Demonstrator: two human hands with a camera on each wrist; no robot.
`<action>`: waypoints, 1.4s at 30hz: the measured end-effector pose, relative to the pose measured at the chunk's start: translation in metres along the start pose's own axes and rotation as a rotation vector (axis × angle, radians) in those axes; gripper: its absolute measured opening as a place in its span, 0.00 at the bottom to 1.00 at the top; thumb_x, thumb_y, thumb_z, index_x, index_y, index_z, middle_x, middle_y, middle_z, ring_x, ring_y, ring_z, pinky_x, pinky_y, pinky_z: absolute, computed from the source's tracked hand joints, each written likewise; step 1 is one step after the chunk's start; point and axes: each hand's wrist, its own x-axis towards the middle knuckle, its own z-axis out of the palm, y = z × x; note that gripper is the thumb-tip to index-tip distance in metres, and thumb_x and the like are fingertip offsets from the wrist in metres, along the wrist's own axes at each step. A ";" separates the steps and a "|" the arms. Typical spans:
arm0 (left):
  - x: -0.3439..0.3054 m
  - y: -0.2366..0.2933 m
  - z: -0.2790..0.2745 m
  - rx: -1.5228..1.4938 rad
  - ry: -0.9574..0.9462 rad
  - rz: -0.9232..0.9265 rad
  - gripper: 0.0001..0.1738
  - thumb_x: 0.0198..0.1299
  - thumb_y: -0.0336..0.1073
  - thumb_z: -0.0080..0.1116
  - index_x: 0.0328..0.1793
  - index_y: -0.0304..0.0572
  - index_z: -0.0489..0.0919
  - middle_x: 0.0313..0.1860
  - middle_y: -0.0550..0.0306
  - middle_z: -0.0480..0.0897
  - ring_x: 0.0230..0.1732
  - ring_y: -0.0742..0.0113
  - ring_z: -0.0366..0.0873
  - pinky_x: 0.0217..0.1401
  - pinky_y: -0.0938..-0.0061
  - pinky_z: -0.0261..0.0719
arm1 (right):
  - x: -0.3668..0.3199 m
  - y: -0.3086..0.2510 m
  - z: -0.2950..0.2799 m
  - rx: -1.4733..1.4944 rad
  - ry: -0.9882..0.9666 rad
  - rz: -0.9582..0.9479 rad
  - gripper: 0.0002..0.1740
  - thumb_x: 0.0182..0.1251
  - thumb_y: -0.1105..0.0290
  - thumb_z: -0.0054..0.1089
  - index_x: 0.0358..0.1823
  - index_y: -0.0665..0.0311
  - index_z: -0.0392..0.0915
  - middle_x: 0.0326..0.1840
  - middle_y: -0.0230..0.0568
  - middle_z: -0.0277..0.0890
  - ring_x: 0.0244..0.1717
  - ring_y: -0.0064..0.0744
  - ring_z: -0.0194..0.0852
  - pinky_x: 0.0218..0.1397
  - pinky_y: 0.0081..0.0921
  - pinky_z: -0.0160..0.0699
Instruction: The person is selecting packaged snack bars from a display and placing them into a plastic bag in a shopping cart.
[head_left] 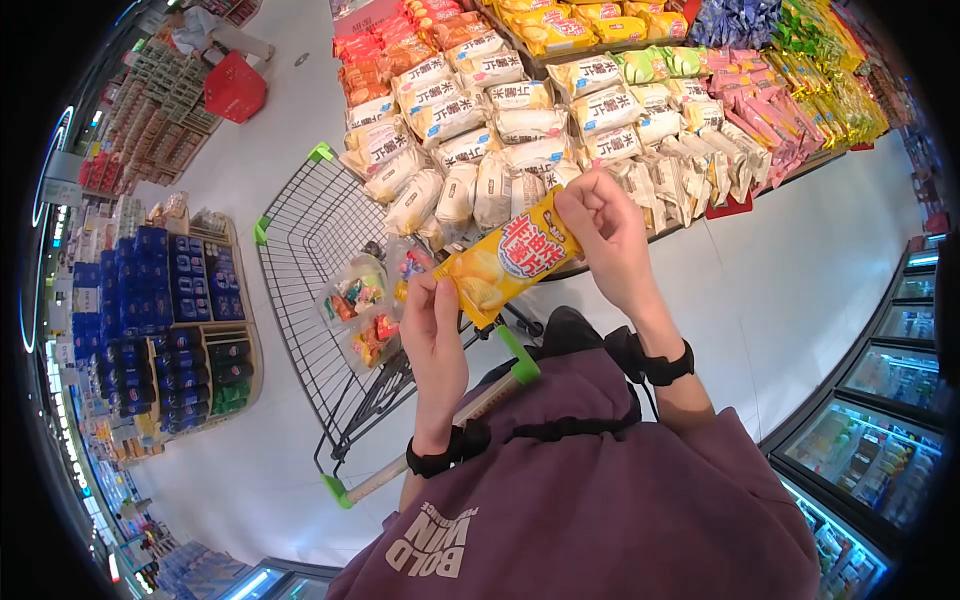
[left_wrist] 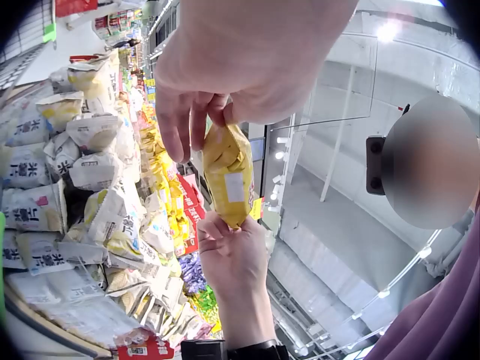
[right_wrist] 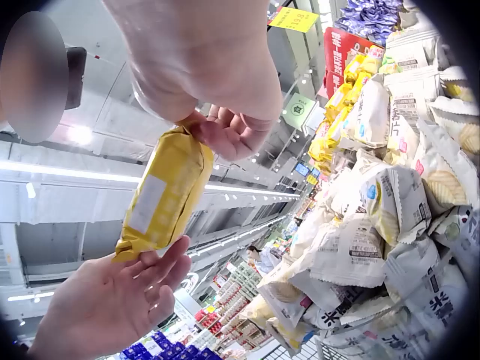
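In the head view a yellow potato chip bag (head_left: 515, 255) with red and white lettering is held up at a slant in front of the body. My right hand (head_left: 612, 245) pinches its upper right end. The left hand (head_left: 435, 335) holds the lower left end, thumb over the front. From the left wrist, the bag's back (left_wrist: 225, 169) shows a white label, with the left hand (left_wrist: 240, 67) above and the right hand (left_wrist: 236, 259) below. The right wrist view has the bag (right_wrist: 169, 191) between the right hand (right_wrist: 210, 75) and left fingers (right_wrist: 165, 259).
A wire shopping cart (head_left: 300, 240) with green corners stands ahead to the left, holding clear bags of colourful snacks (head_left: 360, 290). Beyond it, a display is heaped with white chip bags (head_left: 520, 125). Glass-topped freezers (head_left: 860, 450) line the right. A person (head_left: 195, 30) is far left.
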 end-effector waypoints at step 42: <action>0.008 -0.006 -0.004 -0.387 -0.056 -0.196 0.16 0.80 0.41 0.38 0.48 0.37 0.72 0.40 0.54 0.82 0.33 0.70 0.80 0.41 0.74 0.79 | -0.009 -0.006 0.021 0.154 -0.075 0.181 0.17 0.79 0.60 0.52 0.30 0.57 0.65 0.16 0.19 0.55 0.15 0.11 0.47 0.18 0.16 0.45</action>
